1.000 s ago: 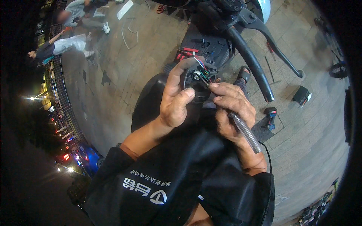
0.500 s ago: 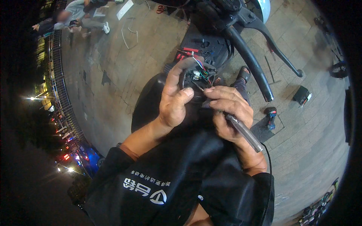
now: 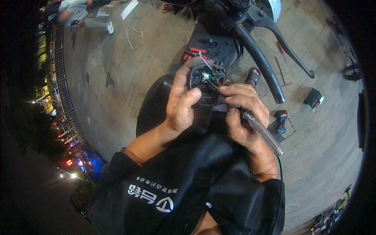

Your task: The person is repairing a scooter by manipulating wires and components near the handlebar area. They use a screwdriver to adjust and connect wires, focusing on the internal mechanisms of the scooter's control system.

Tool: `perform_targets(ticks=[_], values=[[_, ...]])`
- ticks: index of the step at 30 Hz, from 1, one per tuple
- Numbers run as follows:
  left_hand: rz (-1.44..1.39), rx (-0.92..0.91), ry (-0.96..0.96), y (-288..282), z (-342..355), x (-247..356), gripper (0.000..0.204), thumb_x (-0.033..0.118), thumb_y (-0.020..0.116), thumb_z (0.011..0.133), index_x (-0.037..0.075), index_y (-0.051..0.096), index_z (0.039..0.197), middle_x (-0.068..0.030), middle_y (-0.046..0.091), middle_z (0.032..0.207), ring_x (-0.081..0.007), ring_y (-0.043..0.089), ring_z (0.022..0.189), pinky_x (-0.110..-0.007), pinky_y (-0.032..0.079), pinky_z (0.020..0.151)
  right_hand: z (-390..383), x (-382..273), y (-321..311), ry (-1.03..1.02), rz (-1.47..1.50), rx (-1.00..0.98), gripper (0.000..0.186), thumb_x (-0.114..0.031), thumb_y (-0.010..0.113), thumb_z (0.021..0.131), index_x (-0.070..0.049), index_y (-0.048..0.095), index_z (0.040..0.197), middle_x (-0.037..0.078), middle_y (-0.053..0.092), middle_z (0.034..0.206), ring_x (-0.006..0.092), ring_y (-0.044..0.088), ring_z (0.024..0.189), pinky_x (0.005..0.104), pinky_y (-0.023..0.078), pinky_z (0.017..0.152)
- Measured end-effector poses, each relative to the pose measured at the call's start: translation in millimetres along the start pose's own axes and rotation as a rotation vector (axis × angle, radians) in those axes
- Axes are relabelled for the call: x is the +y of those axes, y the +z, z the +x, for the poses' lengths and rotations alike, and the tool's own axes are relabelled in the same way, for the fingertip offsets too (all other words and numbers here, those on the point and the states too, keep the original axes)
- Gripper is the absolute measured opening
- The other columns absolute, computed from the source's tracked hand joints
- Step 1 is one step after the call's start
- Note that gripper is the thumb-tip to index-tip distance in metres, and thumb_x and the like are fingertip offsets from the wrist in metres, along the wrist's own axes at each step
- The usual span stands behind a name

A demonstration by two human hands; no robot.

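Observation:
My left hand point(image 3: 181, 107) is closed around an opened black plastic housing point(image 3: 193, 82), thumb at its near edge and fingers behind it. Inside it show a small white connector point(image 3: 205, 76) and thin coloured wires point(image 3: 211, 69), among them red, blue and green. A rounded black part point(image 3: 206, 98) lies just below the housing. My right hand point(image 3: 250, 107) is closed on a screwdriver with a clear handle point(image 3: 264, 134). Its fingertips are at the housing's right edge, and they hide most of the shaft; whether the tip touches anything inside, I cannot tell.
Ahead stands a scooter with a black handlebar grip point(image 3: 260, 62) and brake lever point(image 3: 288, 49). Red-handled tools point(image 3: 194, 54) lie on its footboard. On the paving at right are a cordless drill point(image 3: 281, 122) and a black box point(image 3: 313, 98). A person point(image 3: 80, 15) is at far left.
My right hand and the screwdriver have shifted right, with the shaft drawn back from the housing. The rounded black part below the housing shows more now. My left hand keeps its hold.

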State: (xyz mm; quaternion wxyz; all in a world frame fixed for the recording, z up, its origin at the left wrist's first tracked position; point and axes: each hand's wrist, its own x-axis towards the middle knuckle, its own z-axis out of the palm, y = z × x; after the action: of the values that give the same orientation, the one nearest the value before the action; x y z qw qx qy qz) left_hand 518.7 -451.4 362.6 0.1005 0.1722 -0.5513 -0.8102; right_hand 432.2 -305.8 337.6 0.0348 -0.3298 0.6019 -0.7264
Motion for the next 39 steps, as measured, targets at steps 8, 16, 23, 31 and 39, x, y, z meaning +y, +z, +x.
perform_targets(ticks=[8,16,23,31,39], values=[[-0.031,0.023,-0.008,3.1,-1.5,0.4,0.062,0.01,0.046,0.087,0.0,0.028,0.146,-0.0161,0.049,0.133,-0.0268,0.053,0.121,-0.041,0.04,0.108,1.6,0.5,-1.5,-0.003,-0.001,-0.037,0.013,0.004,0.062,0.077,0.0,0.063,0.089,0.016,0.071,0.094,0.0303,0.069,0.085,0.0377,0.054,0.078],[0.013,0.037,0.014,2.5,-0.9,0.7,0.062,0.011,0.047,0.087,-0.001,0.029,0.146,-0.016,0.048,0.135,-0.0258,0.052,0.121,-0.04,0.039,0.107,2.0,0.3,0.0,-0.005,0.019,-0.033,0.014,0.005,0.062,0.077,0.0,0.063,0.09,0.018,0.07,0.096,0.0312,0.069,0.086,0.0384,0.054,0.079],[0.046,0.065,-0.011,-0.3,-3.4,6.3,0.064,0.015,0.049,0.085,-0.001,0.031,0.145,-0.0174,0.047,0.138,-0.0252,0.051,0.121,-0.039,0.038,0.107,5.4,-5.6,1.5,0.013,0.017,-0.049,0.02,0.007,0.062,0.072,0.0,0.065,0.09,0.016,0.07,0.099,0.0315,0.069,0.09,0.0397,0.054,0.082],[0.058,0.114,-0.008,4.5,-5.0,1.6,0.067,0.016,0.05,0.085,-0.002,0.029,0.145,-0.02,0.047,0.138,-0.0281,0.053,0.121,-0.041,0.041,0.105,1.0,-2.0,1.4,-0.007,0.089,0.014,0.025,0.012,0.062,0.067,0.0,0.065,0.09,0.017,0.07,0.098,0.0312,0.068,0.089,0.0379,0.055,0.08],[0.114,0.117,-0.01,10.6,2.7,2.4,0.067,0.02,0.054,0.085,-0.003,0.031,0.144,-0.0188,0.048,0.138,-0.027,0.054,0.119,-0.041,0.042,0.104,4.2,4.6,-3.4,-0.013,0.083,0.012,0.027,0.011,0.064,0.066,0.0,0.064,0.09,0.015,0.07,0.097,0.0313,0.068,0.087,0.0381,0.055,0.079]])
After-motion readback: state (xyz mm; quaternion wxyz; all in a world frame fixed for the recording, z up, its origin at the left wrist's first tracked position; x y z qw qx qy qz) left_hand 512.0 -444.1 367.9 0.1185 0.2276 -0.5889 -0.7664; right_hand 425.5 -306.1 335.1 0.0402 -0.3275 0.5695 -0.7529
